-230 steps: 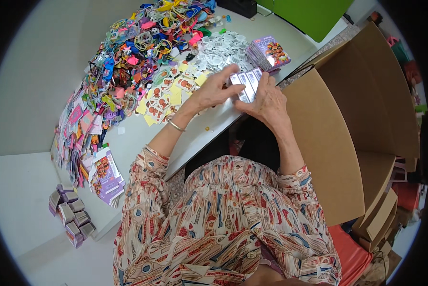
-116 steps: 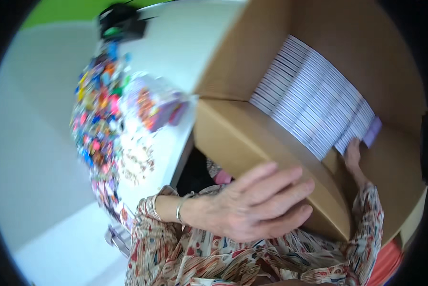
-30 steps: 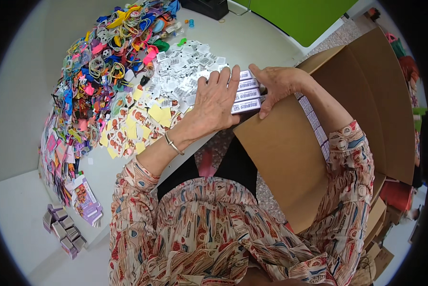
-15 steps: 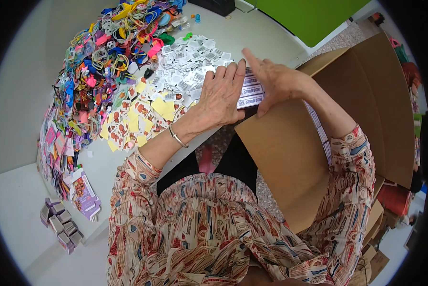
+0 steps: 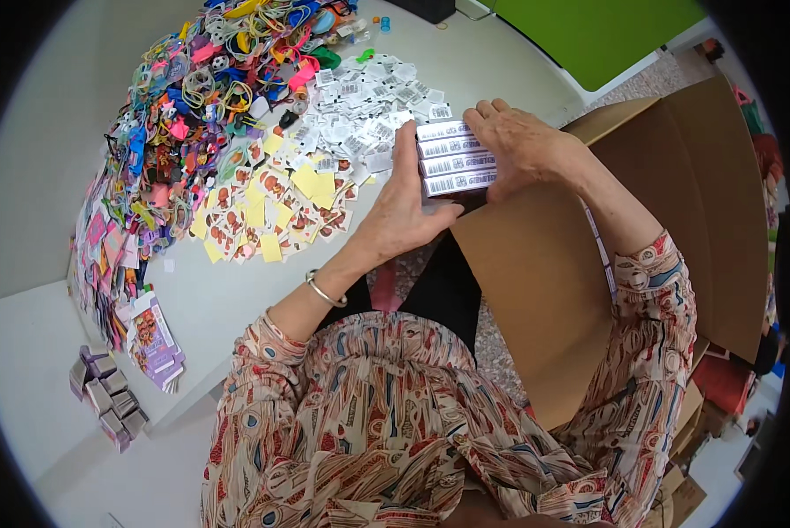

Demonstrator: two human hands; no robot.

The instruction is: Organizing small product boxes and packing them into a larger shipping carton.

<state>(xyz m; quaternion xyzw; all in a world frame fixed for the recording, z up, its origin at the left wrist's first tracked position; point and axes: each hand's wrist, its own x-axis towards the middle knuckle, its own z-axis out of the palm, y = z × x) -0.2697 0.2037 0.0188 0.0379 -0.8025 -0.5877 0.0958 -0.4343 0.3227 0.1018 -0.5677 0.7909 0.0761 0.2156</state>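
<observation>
Several slim white-and-purple cartons [image 5: 455, 165] lie stacked over the table's near edge, their printed ends towards me. My right hand [image 5: 525, 145] grips the stack at its right end, fingers over the far side and thumb at the near side. Against the left end rests my left hand [image 5: 402, 211], its fingers stretched flat along the cartons and its thumb spread away below them. Just beyond is a heap of small white printed packets [image 5: 364, 106]. An open brown cardboard box [image 5: 536, 282] stands under my right forearm, with more cartons [image 5: 599, 246] partly showing inside.
Picture cards and yellow paper pieces [image 5: 272, 207] cover the table's middle. Farther left rises a big pile of colourful small toys [image 5: 210, 97]. Flat purple cartons [image 5: 156, 343] lie at the near left, with open purple cartons [image 5: 109, 396] beyond. A green panel [image 5: 597, 35] stands at the back right.
My left hand has slid left off the stack's top to its end, its thumb now apart. My right hand has closed around the right end. More of the cartons shows.
</observation>
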